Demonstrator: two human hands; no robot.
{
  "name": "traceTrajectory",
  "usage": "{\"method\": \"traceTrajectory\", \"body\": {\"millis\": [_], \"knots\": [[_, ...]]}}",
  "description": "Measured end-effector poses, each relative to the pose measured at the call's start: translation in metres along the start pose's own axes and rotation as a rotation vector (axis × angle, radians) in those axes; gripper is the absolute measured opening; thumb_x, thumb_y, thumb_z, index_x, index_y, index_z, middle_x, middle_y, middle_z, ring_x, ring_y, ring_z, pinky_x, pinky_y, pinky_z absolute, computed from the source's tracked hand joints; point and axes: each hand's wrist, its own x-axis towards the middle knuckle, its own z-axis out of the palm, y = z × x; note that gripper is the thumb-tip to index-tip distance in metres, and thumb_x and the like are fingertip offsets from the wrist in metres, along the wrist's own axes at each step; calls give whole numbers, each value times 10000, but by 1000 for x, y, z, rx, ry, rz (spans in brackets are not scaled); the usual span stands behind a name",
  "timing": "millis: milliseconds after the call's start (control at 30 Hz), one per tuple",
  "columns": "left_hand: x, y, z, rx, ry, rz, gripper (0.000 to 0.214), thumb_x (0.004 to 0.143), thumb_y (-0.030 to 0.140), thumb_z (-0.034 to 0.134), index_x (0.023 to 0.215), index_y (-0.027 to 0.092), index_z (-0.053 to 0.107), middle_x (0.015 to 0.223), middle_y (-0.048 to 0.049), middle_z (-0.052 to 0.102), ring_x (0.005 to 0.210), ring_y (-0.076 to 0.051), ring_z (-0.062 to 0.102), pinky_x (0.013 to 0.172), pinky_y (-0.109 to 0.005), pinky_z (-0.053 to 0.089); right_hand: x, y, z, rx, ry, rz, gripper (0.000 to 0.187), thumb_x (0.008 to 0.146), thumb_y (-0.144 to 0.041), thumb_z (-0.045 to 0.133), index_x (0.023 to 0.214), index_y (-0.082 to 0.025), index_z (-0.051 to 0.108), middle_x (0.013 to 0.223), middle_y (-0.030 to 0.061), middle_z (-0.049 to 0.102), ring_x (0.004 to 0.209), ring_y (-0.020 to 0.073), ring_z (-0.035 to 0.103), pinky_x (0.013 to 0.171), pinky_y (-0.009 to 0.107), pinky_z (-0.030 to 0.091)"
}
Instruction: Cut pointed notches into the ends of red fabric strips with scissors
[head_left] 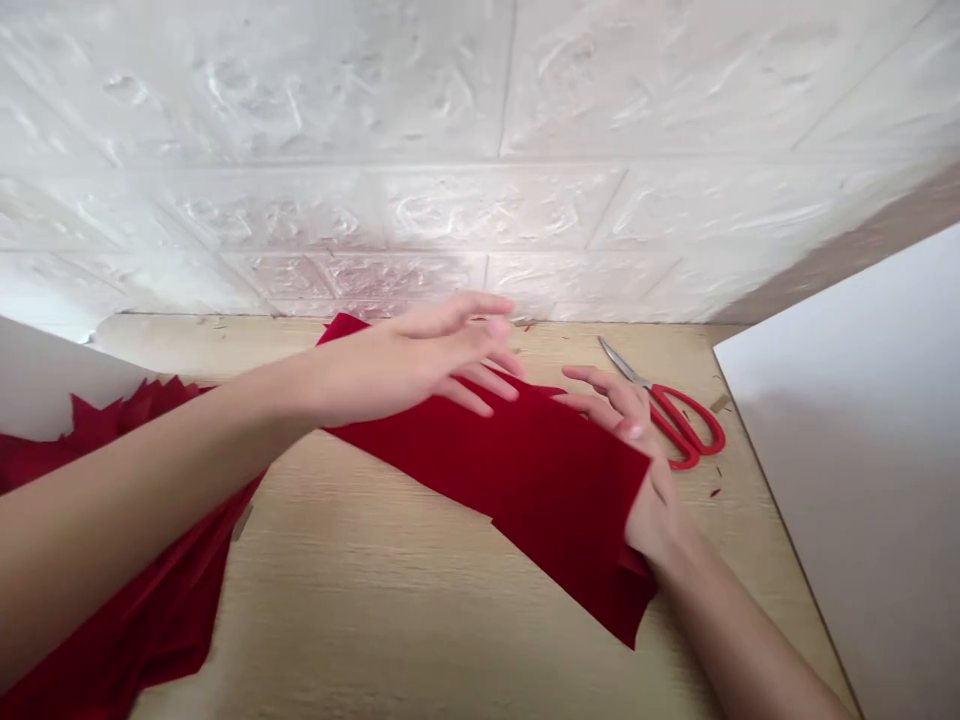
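Note:
A strip of red paper (517, 470) lies slantwise across the light wooden table (375, 600). My left hand (427, 360) hovers flat over its upper part, fingers stretched out and slightly blurred. My right hand (637, 450) is at the strip's right end, palm tucked under the paper's edge and fingers spread over the top, lifting that end a little. Red-handled scissors (675, 410) lie shut on the table just right of my right hand.
A heap of more red paper (142, 560) with jagged cut edges lies at the left under my left forearm. A white sheet (45, 380) stands at the far left. A white board (862, 450) borders the table on the right. A white textured wall (480, 150) rises behind.

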Motion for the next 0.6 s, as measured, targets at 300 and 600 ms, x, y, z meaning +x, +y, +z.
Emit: {"method": "traceTrajectory", "body": {"millis": [300, 600], "knots": [[-9, -85, -64, 1024, -48, 69, 658, 963, 605, 463, 1467, 186, 524, 1521, -169, 552, 1410, -376, 503, 1171, -540, 411, 8, -3, -39, 116, -149, 232, 738, 940, -811, 447, 1342, -213, 608, 1084, 107, 745, 890, 265, 683, 766, 431, 565], [33, -75, -55, 985, -146, -40, 724, 797, 554, 730, 1400, 206, 531, 1389, -138, 615, 1235, -337, 600, 990, -409, 493, 2, -5, -60, -235, -346, 342, 520, 889, -684, 645, 1221, -284, 647, 955, 47, 738, 765, 238, 694, 638, 379, 555]]}}
